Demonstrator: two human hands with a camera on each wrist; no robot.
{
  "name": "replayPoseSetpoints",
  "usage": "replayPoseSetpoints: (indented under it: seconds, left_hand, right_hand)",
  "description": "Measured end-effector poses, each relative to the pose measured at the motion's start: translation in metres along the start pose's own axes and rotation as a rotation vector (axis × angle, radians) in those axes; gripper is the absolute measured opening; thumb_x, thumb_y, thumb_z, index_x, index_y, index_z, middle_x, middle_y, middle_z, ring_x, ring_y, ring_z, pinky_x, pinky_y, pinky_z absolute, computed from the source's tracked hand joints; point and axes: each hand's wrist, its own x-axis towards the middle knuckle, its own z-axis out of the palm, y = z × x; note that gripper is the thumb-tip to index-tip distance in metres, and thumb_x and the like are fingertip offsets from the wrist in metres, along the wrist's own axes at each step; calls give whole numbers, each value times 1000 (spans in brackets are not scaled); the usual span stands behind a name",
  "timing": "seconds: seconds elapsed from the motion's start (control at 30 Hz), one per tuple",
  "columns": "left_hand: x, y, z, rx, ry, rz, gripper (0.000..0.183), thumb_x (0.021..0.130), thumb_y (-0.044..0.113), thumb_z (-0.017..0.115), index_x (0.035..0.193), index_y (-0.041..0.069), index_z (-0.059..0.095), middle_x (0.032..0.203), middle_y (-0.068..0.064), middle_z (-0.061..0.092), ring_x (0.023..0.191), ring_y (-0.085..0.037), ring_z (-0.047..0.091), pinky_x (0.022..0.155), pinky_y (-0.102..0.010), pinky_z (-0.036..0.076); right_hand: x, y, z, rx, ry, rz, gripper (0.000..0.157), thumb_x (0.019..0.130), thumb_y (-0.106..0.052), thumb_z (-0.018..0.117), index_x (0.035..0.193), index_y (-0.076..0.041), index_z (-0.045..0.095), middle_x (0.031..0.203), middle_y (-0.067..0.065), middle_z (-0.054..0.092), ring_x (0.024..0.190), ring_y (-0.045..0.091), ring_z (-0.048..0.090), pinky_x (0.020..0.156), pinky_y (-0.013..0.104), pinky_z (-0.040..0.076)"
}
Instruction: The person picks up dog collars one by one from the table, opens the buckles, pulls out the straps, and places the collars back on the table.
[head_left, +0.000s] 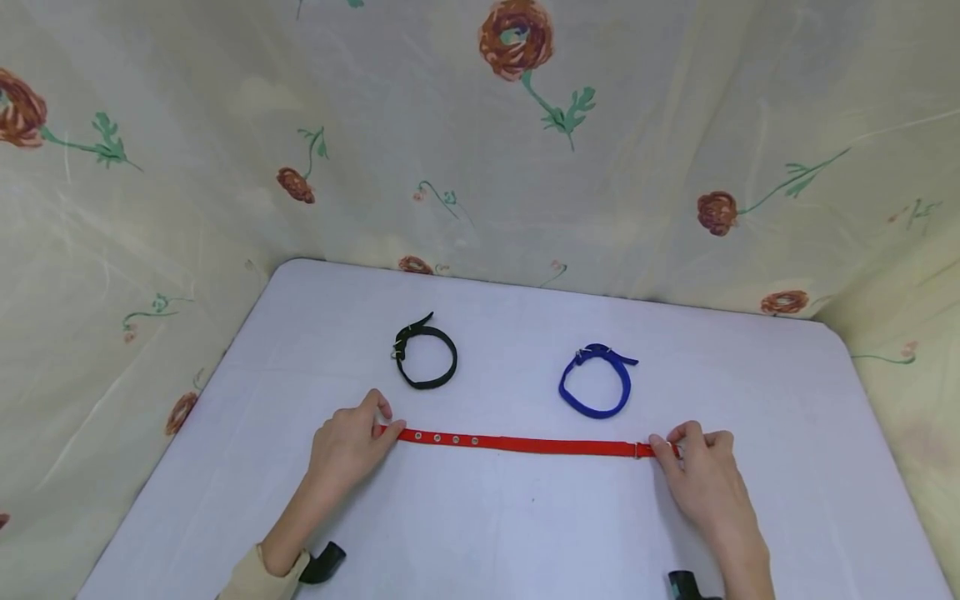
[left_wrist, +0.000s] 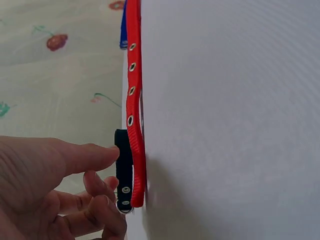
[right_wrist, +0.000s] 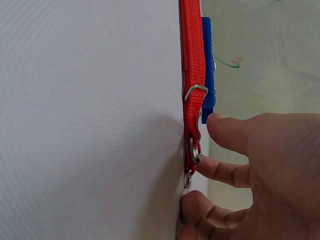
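In the head view, the red strap (head_left: 562, 447) lies almost straight across the white desk (head_left: 487, 521), with the left hand (head_left: 348, 442) at its eyelet end and the right hand (head_left: 708, 479) at its other end. To handle this straight laying well, I think both ends should be guided evenly and low, so that the band does not twist. Beyond the red strap rest a black looped collar (head_left: 426, 385), toward its left end, and a blue looped collar (head_left: 600, 414), toward its right end; farther behind it hangs a pale curtain (head_left: 375, 108) with printed flowers. In the left wrist view, the left grip is released: the thumb stands a little apart above the red strap, whose tip lies free. In the right wrist view, the right grip also looks loose, with one finger at the metal buckle (right_wrist: 194, 150) of the red strap, whether touching I cannot tell; a light fingertip placement seems better here than hard pinching, because the buckle can tilt.
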Motion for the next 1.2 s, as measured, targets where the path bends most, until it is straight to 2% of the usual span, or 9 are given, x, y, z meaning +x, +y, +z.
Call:
replayPoseSetpoints:
  seconds: [0.2,0.37,0.5,0.63,0.73,0.9,1.07,1.2]
  left_hand:
    - [-1,4,-3,-22,3,24,21,98,26,79,106,10,68,58,3,53,46,-12,40,46,-23,28]
    - [0,9,-4,-20,-10,41,22,99,28,79,107,11,68,60,4,55,47,-11,41,47,-22,29]
    - [4,15,-4,-29,-25,64,22,98,29,80,106,12,68,65,5,61,52,-10,47,49,-23,35]
    - [13,26,-2,-74,-51,104,19,99,28,79,106,13,70,80,1,73,61,-9,58,54,-24,44]
    - [20,36,3,-176,-99,139,19,100,26,78,110,12,71,94,-4,78,68,-9,63,60,-25,50]
    - [32,53,17,-438,-244,152,31,103,29,73,129,12,69,122,-7,78,86,-14,72,74,-26,57]
    - [44,75,30,-598,-350,104,44,106,32,69,147,16,61,144,-8,69,107,-22,77,88,-31,62]
    - [55,93,39,-710,-430,48,49,108,34,66,153,17,56,151,-9,64,112,-24,77,101,-38,61]
  right_hand:
    - [-1,-1,-6,1,-49,26,57,113,-50,50,134,4,52,127,38,42,99,47,57,73,44,51]
    - [-1,-1,-12,2,-64,48,66,113,-54,47,145,4,47,142,43,36,109,55,57,87,59,56]
    - [-1,-2,-16,-6,-47,30,65,113,-52,49,146,3,47,147,44,35,117,59,55,96,70,54]
    - [1,-6,-19,-10,-18,-3,60,112,-47,52,145,4,50,143,42,43,119,58,54,96,69,53]
    - [4,-10,-19,-13,6,-28,57,112,-44,54,142,5,52,136,40,52,117,55,56,96,67,52]
    - [10,-19,-21,-4,33,-75,53,112,-39,56,139,7,54,129,36,60,114,52,58,100,72,44]
    - [19,-30,-20,13,69,-132,51,112,-37,56,138,8,55,125,34,65,111,50,61,99,71,43]
    - [25,-35,-18,29,90,-157,50,112,-35,56,137,8,56,122,33,67,110,50,64,99,71,43]
